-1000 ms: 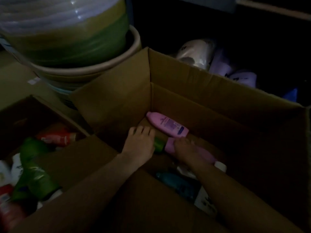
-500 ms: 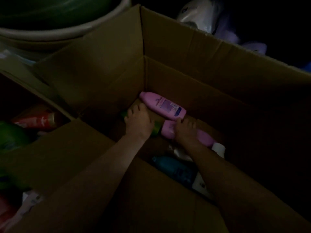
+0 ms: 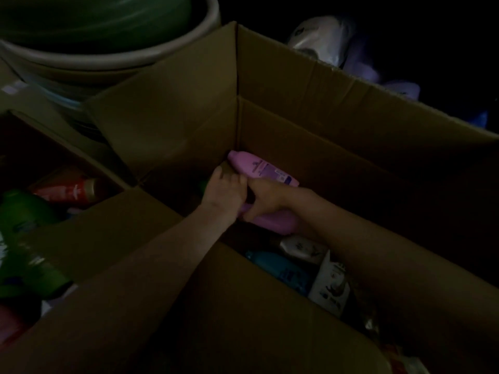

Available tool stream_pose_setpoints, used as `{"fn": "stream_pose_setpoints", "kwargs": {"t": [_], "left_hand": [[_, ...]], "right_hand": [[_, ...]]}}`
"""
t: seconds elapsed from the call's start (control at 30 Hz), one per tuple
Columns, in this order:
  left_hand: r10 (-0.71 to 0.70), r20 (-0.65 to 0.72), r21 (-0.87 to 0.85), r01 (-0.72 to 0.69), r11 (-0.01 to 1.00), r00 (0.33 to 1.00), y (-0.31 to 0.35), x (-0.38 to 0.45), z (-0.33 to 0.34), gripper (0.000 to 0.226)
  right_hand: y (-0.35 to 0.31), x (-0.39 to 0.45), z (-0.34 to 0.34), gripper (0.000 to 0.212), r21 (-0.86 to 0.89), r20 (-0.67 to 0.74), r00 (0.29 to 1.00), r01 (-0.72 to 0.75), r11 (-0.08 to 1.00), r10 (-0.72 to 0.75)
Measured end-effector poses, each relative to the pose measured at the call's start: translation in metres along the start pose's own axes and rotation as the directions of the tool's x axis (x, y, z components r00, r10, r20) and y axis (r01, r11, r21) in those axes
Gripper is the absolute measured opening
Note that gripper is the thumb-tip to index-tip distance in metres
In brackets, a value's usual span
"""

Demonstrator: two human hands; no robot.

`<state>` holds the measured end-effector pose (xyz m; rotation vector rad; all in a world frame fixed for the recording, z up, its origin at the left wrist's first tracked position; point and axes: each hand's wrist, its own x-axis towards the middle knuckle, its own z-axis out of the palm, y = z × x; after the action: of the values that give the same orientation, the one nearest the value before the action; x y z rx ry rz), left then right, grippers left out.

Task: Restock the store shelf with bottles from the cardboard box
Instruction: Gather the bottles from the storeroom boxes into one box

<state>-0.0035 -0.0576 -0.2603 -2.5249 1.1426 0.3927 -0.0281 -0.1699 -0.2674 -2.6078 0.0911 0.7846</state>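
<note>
Inside the cardboard box (image 3: 324, 125), the right hand (image 3: 266, 198) grips a pink bottle (image 3: 272, 221); the left hand (image 3: 222, 191) touches another pink bottle (image 3: 260, 168).

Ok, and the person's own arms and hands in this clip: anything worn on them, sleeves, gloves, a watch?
Both forearms are bare as far as the frame shows: no sleeves, no gloves. The left hand and right hand show no ring, watch or bracelet that I can make out, though the picture is very dark, so small items could be missed.

The right hand (image 3: 266, 197) now grips the lower pink bottle (image 3: 272, 220), touching the left hand (image 3: 224, 191).
</note>
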Motion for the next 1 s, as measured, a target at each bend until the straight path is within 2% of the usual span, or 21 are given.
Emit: {"fn": "stream_pose_setpoints", "kwargs": {"t": [0.1,0.17,0.23,0.27,0.37,0.47,0.6,0.7,0.8,0.87,0.93,1.0], "left_hand": [[-0.075,0.166,-0.114,0.094,0.989,0.983,-0.001,-0.003,0.010,0.064],[-0.142,0.166,-0.134,0.165,0.977,0.976,-0.001,-0.004,0.010,0.064],[-0.220,0.136,-0.118,0.236,0.964,0.966,-0.006,-0.003,0.008,0.066],[-0.253,0.130,-0.111,0.267,0.957,0.959,-0.008,-0.003,0.007,0.067],[-0.276,0.087,-0.060,0.282,0.958,0.957,-0.009,-0.002,0.009,0.064],[-0.256,-0.016,-0.036,0.256,0.966,0.966,-0.005,-0.004,0.010,0.056],[-0.281,-0.117,-0.112,0.268,0.957,0.953,-0.006,-0.010,0.010,0.055],[-0.323,-0.186,-0.242,0.275,0.930,0.928,-0.012,-0.016,0.004,0.059],[-0.343,-0.267,-0.338,0.246,0.909,0.900,-0.019,-0.028,-0.006,0.061],[-0.379,-0.348,-0.403,0.228,0.886,0.858,-0.026,-0.039,-0.017,0.060],[-0.430,-0.413,-0.493,0.200,0.847,0.803,-0.033,-0.050,-0.031,0.062],[-0.499,-0.458,-0.605,0.153,0.781,0.736,-0.041,-0.062,-0.047,0.067]], "right_hand": [[0.005,-0.004,0.003,0.063,0.017,0.056,0.997,-0.051,0.999,0.050],[0.020,-0.013,-0.003,0.053,0.002,-0.021,0.983,-0.180,0.984,0.180],[0.038,-0.025,-0.002,0.045,-0.082,-0.108,0.935,-0.348,0.934,0.339],[0.044,-0.031,0.005,0.042,-0.112,-0.099,0.922,-0.384,0.916,0.374],[0.041,-0.035,0.041,0.039,-0.251,0.033,0.939,-0.322,0.913,0.341],[0.028,-0.024,0.066,0.041,-0.201,0.100,0.931,-0.327,0.923,0.352],[0.011,-0.015,0.070,0.035,-0.122,-0.005,0.932,-0.361,0.924,0.363],[-0.001,-0.024,0.043,0.033,-0.102,-0.070,0.909,-0.417,0.903,0.412],[-0.011,-0.033,0.005,0.037,0.020,-0.220,0.875,-0.437,0.899,0.431],[-0.020,-0.045,-0.020,0.039,0.126,-0.287,0.834,-0.456,0.881,0.472],[-0.033,-0.058,-0.044,0.041,0.191,-0.381,0.810,-0.403,0.895,0.446],[-0.052,-0.073,-0.068,0.039,0.292,-0.521,0.764,-0.261,0.920,0.382]]}}
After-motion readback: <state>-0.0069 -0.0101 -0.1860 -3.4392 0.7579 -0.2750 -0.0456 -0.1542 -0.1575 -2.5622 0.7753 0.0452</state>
